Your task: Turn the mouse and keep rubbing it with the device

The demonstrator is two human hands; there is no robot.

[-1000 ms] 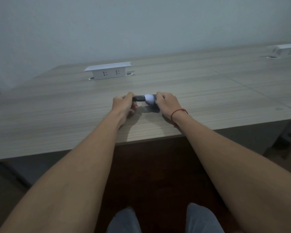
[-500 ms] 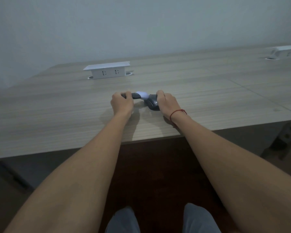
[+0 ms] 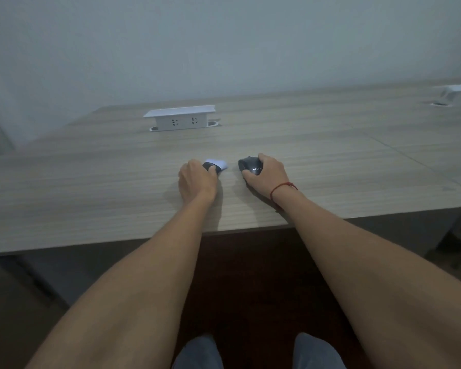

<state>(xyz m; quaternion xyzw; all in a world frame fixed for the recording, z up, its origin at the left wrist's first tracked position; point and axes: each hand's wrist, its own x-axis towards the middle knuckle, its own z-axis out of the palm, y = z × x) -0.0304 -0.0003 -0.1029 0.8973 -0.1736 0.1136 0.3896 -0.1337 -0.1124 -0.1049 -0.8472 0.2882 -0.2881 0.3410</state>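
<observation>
- Holding two separate pieces apart on the wooden desk [image 3: 330,161], the person seems to be in the middle of taking a computer mouse apart or putting it back together; that is a judgement from how the parts lie.
- The right hand [image 3: 266,174] is wrapped around the dark mouse body [image 3: 249,166], fingers over its far side and thumb on the near side, with the mouse resting on the desk just right of centre.
- The left hand [image 3: 196,179] pinches a small dark piece with a white part [image 3: 214,166], near the mouse but not touching it.
- Any next move would likely call for lining up the small piece with the mouse, and a steady grip on both.
- Smooth, rounded matte plastic forms the mouse, with pale lettering on it.
- Fine straight grain runs across the flat laminate desk; a boxy white socket unit [image 3: 180,119] stands farther back.
</observation>
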